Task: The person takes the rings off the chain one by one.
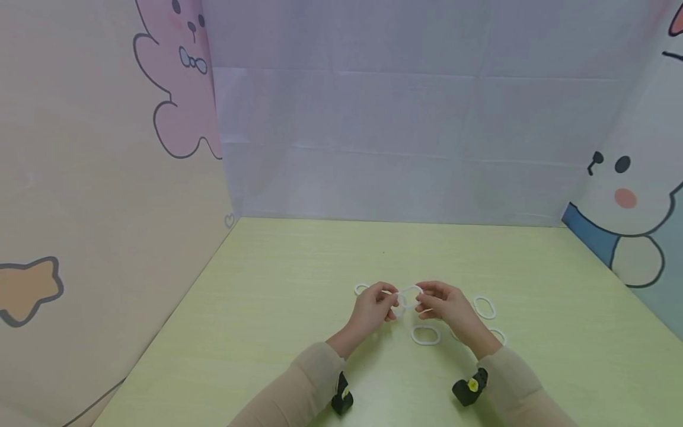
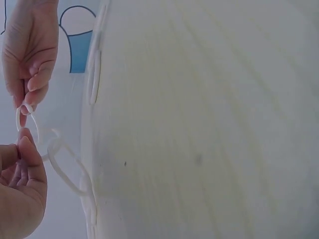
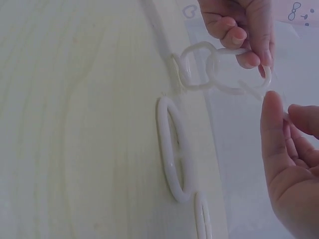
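Note:
My left hand (image 1: 373, 305) pinches a white oval plastic link (image 3: 229, 91) between thumb and fingertips. Another white link (image 3: 199, 45) is looped through it and hangs towards the table in the right wrist view. Facing it, my right hand (image 1: 443, 305) pinches a white link (image 1: 413, 287) between thumb and fingers. Its end overlaps the left hand's link between the two hands. Fingers cover part of both held links. Beyond the left hand, part of a white link (image 1: 357, 290) shows at the table.
A loose white link (image 1: 425, 344) lies on the pale yellow-green table (image 1: 299, 261) in front of the hands. To the right lies another link (image 1: 493, 309), with more link (image 1: 503, 337) partly hidden behind the right wrist. A white cloth (image 1: 400, 148) hangs along the back edge.

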A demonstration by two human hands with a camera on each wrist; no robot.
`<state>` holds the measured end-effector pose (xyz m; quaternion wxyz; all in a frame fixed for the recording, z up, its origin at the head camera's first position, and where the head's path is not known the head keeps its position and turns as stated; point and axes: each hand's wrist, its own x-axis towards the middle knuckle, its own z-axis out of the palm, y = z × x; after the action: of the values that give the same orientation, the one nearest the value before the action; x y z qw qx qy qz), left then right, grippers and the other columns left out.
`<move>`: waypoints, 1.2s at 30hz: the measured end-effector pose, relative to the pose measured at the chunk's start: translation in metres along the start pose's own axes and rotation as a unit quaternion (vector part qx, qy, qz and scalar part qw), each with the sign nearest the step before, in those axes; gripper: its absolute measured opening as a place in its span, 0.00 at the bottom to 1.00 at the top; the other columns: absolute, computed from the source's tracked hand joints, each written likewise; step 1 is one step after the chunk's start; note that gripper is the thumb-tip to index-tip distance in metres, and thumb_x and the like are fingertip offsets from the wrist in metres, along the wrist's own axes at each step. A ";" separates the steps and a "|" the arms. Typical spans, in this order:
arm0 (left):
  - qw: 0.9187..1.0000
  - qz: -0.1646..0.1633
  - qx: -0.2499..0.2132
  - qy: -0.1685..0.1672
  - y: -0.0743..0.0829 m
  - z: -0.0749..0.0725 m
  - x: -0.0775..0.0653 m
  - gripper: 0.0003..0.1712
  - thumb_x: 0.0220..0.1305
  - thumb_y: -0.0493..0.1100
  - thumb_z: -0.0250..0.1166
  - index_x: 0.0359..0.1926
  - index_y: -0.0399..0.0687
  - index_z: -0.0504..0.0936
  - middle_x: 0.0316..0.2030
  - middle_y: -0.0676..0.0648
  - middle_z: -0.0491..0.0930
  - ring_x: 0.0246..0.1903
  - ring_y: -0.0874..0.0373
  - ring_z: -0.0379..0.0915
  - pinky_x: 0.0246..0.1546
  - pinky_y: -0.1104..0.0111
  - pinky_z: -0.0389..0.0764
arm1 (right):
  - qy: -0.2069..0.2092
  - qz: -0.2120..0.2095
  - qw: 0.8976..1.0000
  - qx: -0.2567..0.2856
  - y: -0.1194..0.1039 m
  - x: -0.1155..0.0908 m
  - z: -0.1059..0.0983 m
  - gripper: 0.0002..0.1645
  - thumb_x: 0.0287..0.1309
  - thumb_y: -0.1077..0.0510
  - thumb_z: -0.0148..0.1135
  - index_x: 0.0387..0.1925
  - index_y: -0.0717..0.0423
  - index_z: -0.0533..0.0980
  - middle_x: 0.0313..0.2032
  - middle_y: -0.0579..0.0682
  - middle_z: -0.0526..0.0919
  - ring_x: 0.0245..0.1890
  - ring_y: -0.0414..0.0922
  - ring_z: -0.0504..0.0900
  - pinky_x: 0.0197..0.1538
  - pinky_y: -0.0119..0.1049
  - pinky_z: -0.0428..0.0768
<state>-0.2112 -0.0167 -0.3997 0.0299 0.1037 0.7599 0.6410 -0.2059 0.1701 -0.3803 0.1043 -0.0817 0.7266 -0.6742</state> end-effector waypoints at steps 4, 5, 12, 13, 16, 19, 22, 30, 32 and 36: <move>1.000 0.002 0.005 0.004 0.000 0.001 0.001 0.06 0.65 0.36 0.57 0.41 0.37 0.77 0.25 0.47 0.78 0.15 0.63 0.70 0.19 0.72 0.74 | 0.001 0.005 1.000 0.001 0.003 0.001 -0.001 0.22 0.62 0.63 0.55 0.51 0.78 0.64 0.38 0.60 0.77 0.34 0.44 0.79 0.38 0.36 0.80; 1.000 0.004 0.008 0.005 0.000 0.001 0.001 0.07 0.65 0.36 0.57 0.41 0.37 0.77 0.25 0.48 0.78 0.15 0.64 0.70 0.19 0.72 0.75 | 0.002 0.009 1.000 0.002 0.004 0.002 -0.001 0.22 0.62 0.63 0.55 0.50 0.78 0.64 0.37 0.61 0.77 0.34 0.44 0.80 0.39 0.36 0.79; 1.000 0.000 0.007 0.012 0.002 0.002 0.001 0.07 0.66 0.36 0.56 0.42 0.37 0.77 0.25 0.48 0.78 0.16 0.64 0.71 0.19 0.73 0.75 | 0.004 0.015 1.000 0.002 0.008 0.002 -0.001 0.22 0.62 0.61 0.56 0.47 0.78 0.65 0.37 0.62 0.77 0.33 0.44 0.80 0.39 0.36 0.79; 1.000 -0.002 0.006 0.013 0.002 0.002 0.001 0.07 0.66 0.36 0.56 0.42 0.38 0.77 0.25 0.48 0.78 0.16 0.64 0.71 0.19 0.73 0.75 | 0.004 0.015 1.000 0.001 0.008 0.002 -0.001 0.22 0.62 0.61 0.56 0.47 0.78 0.66 0.36 0.61 0.77 0.33 0.44 0.80 0.38 0.36 0.80; 1.000 0.000 0.005 0.015 0.002 0.002 0.001 0.07 0.65 0.36 0.56 0.42 0.38 0.77 0.25 0.47 0.78 0.16 0.64 0.71 0.19 0.73 0.75 | 0.002 0.015 1.000 0.003 0.007 0.002 -0.001 0.21 0.62 0.60 0.56 0.45 0.77 0.66 0.31 0.57 0.78 0.31 0.44 0.80 0.37 0.35 0.80; 1.000 0.001 0.002 0.017 0.002 0.003 0.000 0.07 0.65 0.36 0.56 0.42 0.38 0.77 0.26 0.45 0.79 0.16 0.64 0.70 0.19 0.74 0.75 | -0.004 0.014 1.000 0.006 0.007 0.002 -0.001 0.18 0.62 0.60 0.56 0.42 0.75 0.67 0.29 0.55 0.78 0.29 0.44 0.80 0.37 0.36 0.80; 1.000 0.006 0.000 0.018 0.002 0.004 0.000 0.07 0.66 0.36 0.56 0.42 0.38 0.77 0.28 0.42 0.79 0.16 0.64 0.70 0.19 0.73 0.75 | -0.013 0.010 1.000 0.005 0.008 0.002 -0.001 0.13 0.62 0.63 0.55 0.40 0.73 0.68 0.30 0.56 0.78 0.29 0.44 0.81 0.37 0.36 0.80; 1.000 0.013 -0.006 0.027 0.004 0.003 -0.001 0.08 0.66 0.36 0.55 0.43 0.37 0.77 0.28 0.41 0.79 0.16 0.63 0.70 0.19 0.72 0.75 | -0.019 -0.001 1.000 -0.006 0.009 0.003 0.002 0.09 0.62 0.63 0.55 0.38 0.68 0.68 0.37 0.62 0.77 0.32 0.45 0.80 0.37 0.38 0.80; 0.999 0.015 -0.005 0.027 0.004 0.003 0.000 0.08 0.66 0.36 0.55 0.43 0.37 0.77 0.27 0.43 0.79 0.16 0.63 0.70 0.19 0.72 0.74 | -0.019 -0.001 1.000 -0.011 0.009 0.003 0.002 0.10 0.62 0.63 0.55 0.38 0.68 0.68 0.38 0.62 0.78 0.32 0.44 0.80 0.37 0.38 0.80; 1.000 0.016 -0.004 0.025 0.004 0.004 0.000 0.07 0.66 0.36 0.56 0.42 0.38 0.78 0.27 0.44 0.79 0.16 0.64 0.70 0.19 0.73 0.74 | -0.016 0.003 1.000 -0.017 0.008 0.004 0.003 0.10 0.63 0.62 0.54 0.38 0.67 0.67 0.39 0.62 0.79 0.32 0.44 0.80 0.37 0.37 0.80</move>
<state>-0.2104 -0.0126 -0.3967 0.0014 0.0996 0.7564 0.6465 -0.2083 0.1664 -0.3882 0.1164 -0.0921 0.7367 -0.6597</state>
